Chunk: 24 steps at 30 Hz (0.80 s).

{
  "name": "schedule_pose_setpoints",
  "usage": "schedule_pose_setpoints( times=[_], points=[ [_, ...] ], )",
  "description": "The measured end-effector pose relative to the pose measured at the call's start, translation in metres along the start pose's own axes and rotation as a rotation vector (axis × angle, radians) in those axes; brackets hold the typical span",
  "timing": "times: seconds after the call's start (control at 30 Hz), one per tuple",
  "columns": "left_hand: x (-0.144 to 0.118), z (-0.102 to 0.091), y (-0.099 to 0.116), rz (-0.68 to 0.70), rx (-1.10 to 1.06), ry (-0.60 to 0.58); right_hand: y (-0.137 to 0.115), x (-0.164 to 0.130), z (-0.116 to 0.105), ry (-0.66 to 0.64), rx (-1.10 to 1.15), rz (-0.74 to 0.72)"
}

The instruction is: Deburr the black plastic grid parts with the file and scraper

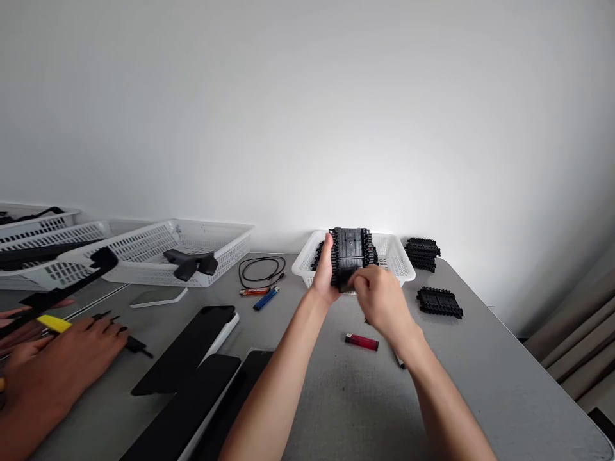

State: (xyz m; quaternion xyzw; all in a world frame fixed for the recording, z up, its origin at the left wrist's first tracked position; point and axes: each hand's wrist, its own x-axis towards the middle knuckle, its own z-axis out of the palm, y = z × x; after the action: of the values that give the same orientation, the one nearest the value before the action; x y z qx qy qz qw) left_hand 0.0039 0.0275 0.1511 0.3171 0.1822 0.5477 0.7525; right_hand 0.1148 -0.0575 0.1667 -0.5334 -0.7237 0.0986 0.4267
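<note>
My left hand [325,272] grips a black plastic panel [350,246] by its left side, thumb up along the edge. The panel has knobbly toothed edges and is held tilted up in front of a white basket [402,259]. At its lower right edge is my right hand [382,296], fingers curled closed against it; what they pinch is hidden. Part of another black piece shows in the basket behind the panel. A red lighter [361,342] lies on the table below my hands. Beside my right wrist a small thin item [400,362] is mostly covered by my arm.
Stacked black panels [423,254] and a single panel [439,302] lie to the right. Left are a black cable [262,259], a blue lighter [266,298], an orange lighter [254,291], long black-topped pieces [187,346] and white baskets [216,243]. A co-worker's hands [72,358] handle black parts.
</note>
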Motion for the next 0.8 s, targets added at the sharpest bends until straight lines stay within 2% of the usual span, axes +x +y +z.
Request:
schedule_pose_setpoints(
  times=[0.1,0.17,0.23,0.37,0.43,0.63,0.8],
  points=[
    [0.000,-0.001,-0.004,-0.018,0.009,-0.045,0.009,0.003,-0.012,0.183,0.201,0.017],
    [-0.001,-0.001,-0.007,-0.022,0.018,-0.060,0.012,0.004,-0.015,0.304,0.250,0.024],
    [-0.003,0.001,-0.011,-0.036,0.028,-0.092,0.012,0.005,-0.012,0.348,0.262,0.017],
    [-0.007,0.006,-0.018,-0.060,0.038,-0.181,0.005,0.005,0.003,0.274,0.275,-0.057],
    [-0.007,0.007,-0.018,-0.041,0.040,-0.188,0.000,0.004,0.008,0.228,0.238,-0.094],
    [-0.006,0.005,-0.001,0.064,0.021,-0.033,-0.004,0.000,0.011,0.032,0.127,-0.150],
    [-0.009,0.006,0.015,0.145,-0.024,-0.037,-0.004,-0.004,0.019,-0.066,-0.022,-0.192]
  ],
)
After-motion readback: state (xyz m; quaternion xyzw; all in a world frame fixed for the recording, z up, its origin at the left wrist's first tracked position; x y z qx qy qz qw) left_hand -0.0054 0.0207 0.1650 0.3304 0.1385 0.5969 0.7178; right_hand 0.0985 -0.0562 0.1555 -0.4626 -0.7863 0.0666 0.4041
